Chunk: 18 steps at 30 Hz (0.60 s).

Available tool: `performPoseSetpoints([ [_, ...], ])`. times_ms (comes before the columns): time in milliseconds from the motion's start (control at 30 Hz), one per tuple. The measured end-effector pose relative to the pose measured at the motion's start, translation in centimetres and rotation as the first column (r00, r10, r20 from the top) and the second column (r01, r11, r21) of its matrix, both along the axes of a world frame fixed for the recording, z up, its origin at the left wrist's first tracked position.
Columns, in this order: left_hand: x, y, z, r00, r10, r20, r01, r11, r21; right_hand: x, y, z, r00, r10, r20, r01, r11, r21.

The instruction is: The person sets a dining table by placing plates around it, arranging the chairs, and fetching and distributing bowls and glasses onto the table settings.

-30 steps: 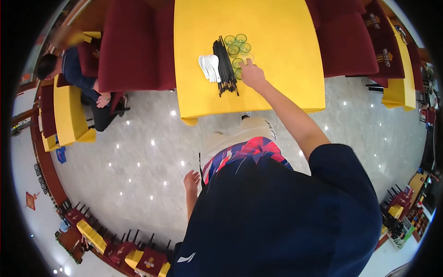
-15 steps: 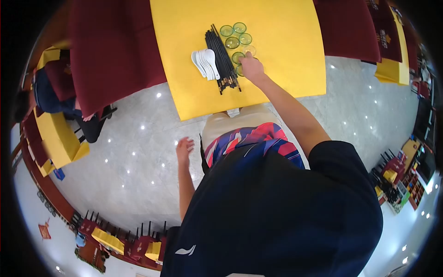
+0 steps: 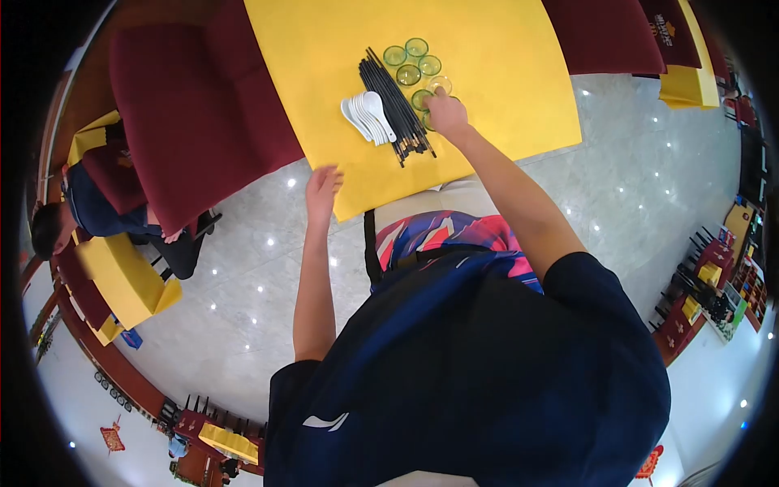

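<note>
My right hand (image 3: 446,112) is closed at the near end of a group of green glasses (image 3: 408,75) on the yellow table (image 3: 503,81); its fingers touch a glass there and partly cover it. Left of the glasses lies a bundle of black chopsticks (image 3: 391,101), with a stack of white spoons (image 3: 369,119) against its left side. My left hand (image 3: 324,188) is raised by the table's near left corner, fingers apart, holding nothing.
A dark red bench (image 3: 187,122) stands along the table's left side, another red seat (image 3: 600,36) at its right. Beyond the left bench a person (image 3: 101,199) sits by another yellow table (image 3: 122,276). Grey floor tiles lie around.
My left hand has risen from beside my body to the table's near left corner. My right hand stays at the near glasses. The camera view has shifted and turned.
</note>
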<state>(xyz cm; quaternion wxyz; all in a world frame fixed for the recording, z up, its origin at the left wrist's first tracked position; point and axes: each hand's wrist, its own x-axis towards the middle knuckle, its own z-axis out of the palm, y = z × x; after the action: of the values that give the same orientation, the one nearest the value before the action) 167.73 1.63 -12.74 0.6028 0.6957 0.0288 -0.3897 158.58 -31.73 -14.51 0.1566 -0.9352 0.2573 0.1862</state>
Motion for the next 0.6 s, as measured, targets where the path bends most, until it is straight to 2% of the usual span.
performPoseSetpoints([
  [67,1.1,-6.5,1.6,0.941,-0.149,0.304,0.163,0.986,-0.022,0.5,0.6,0.2,1.0,-0.017,-0.02,0.017,1.0,-0.015],
  [133,2.3,-13.1,3.5,0.756,-0.248,0.605,0.27,0.961,0.057,0.5,0.5,0.4,0.999,-0.032,-0.029,0.031,0.999,-0.035],
  [200,3.0,-19.1,6.2,0.621,-0.377,0.688,0.376,0.913,0.16,0.2,0.2,0.3,1.0,-0.023,0.022,0.023,1.0,-0.018],
  [233,3.6,-21.6,5.8,0.61,-0.386,0.693,0.384,0.908,0.168,0.0,-0.4,0.5,0.999,-0.033,0.032,0.034,0.999,-0.014],
  [300,4.0,-25.4,4.7,0.219,-0.512,0.831,0.328,0.841,0.431,-1.6,-1.6,0.7,0.992,-0.077,0.095,0.067,0.992,0.106],
  [333,4.0,-26.7,4.3,0.217,-0.524,0.824,0.334,0.833,0.442,-2.4,-2.2,0.6,0.992,-0.085,0.092,0.074,0.99,0.119],
  [400,4.1,-28.8,3.2,0.039,-0.676,0.736,0.283,0.714,0.641,-4.1,-3.6,0.2,0.954,-0.226,0.199,0.173,0.953,0.25],
  [433,4.1,-29.6,2.6,-0.019,-0.699,0.714,0.249,0.689,0.681,-4.8,-4.4,0.0,0.95,-0.241,0.2,0.185,0.947,0.262],
  [500,4.4,-30.6,1.5,-0.023,-0.737,0.675,0.258,0.648,0.716,-6.3,-6.2,-0.4,0.898,-0.366,0.243,0.242,0.874,0.421],
  [533,4.4,-30.7,1.0,-0.014,-0.771,0.637,0.268,0.611,0.745,-6.8,-7.0,0.5,0.893,-0.381,0.241,0.253,0.866,0.432],
  [567,4.5,-30.9,0.6,-0.04,-0.772,0.635,0.275,0.602,0.749,-7.4,-8.0,1.5,0.851,-0.518,0.093,0.353,0.694,0.628],
  [600,4.7,-31.5,1.1,-0.052,-0.778,0.626,0.282,0.59,0.757,-7.8,-8.8,1.7,0.792,-0.605,-0.081,0.436,0.468,0.769],
])
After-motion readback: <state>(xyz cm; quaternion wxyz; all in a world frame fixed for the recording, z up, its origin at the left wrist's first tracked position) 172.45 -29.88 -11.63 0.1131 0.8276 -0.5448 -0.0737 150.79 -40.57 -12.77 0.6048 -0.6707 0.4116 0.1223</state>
